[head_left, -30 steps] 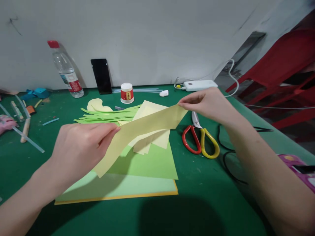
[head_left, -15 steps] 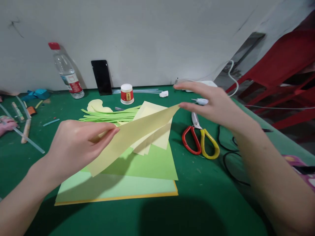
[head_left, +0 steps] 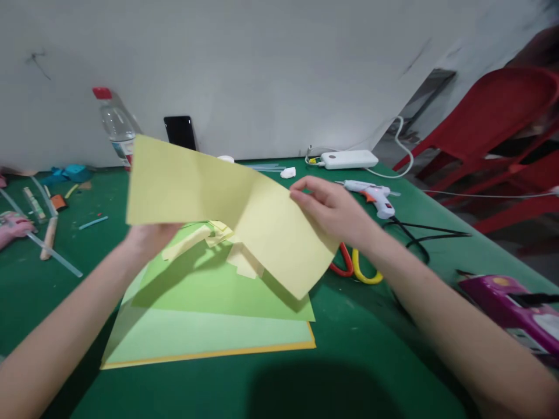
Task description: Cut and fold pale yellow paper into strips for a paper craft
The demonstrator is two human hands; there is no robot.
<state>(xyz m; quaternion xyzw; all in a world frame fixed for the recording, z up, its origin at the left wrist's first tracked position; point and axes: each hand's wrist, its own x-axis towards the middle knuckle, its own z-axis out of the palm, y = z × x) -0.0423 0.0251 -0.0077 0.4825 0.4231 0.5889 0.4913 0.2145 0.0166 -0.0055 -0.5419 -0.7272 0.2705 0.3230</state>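
Observation:
I hold a pale yellow sheet of paper [head_left: 209, 198] up over the green table [head_left: 375, 361], its face turned toward me. My left hand [head_left: 151, 238] grips its lower left edge from behind, with the fingers mostly hidden by the sheet. My right hand [head_left: 334, 209] pinches the sheet's right edge between thumb and fingers. Below lie a stack of green sheets [head_left: 209, 314] and some yellow paper scraps [head_left: 242, 265].
Red and yellow scissors [head_left: 360, 270] lie partly behind my right wrist. A white glue gun [head_left: 371, 195], a power bank [head_left: 349, 159], a water bottle [head_left: 114, 125], a black phone [head_left: 179, 131], a purple device [head_left: 510, 302] and red chairs [head_left: 493, 128] are around. Glue sticks and tools [head_left: 43, 227] lie at left.
The yellow sheet has swung up from a flat, edge-on pose to face me, hiding the green strips and the cup. My right hand let go briefly, then took the right edge again.

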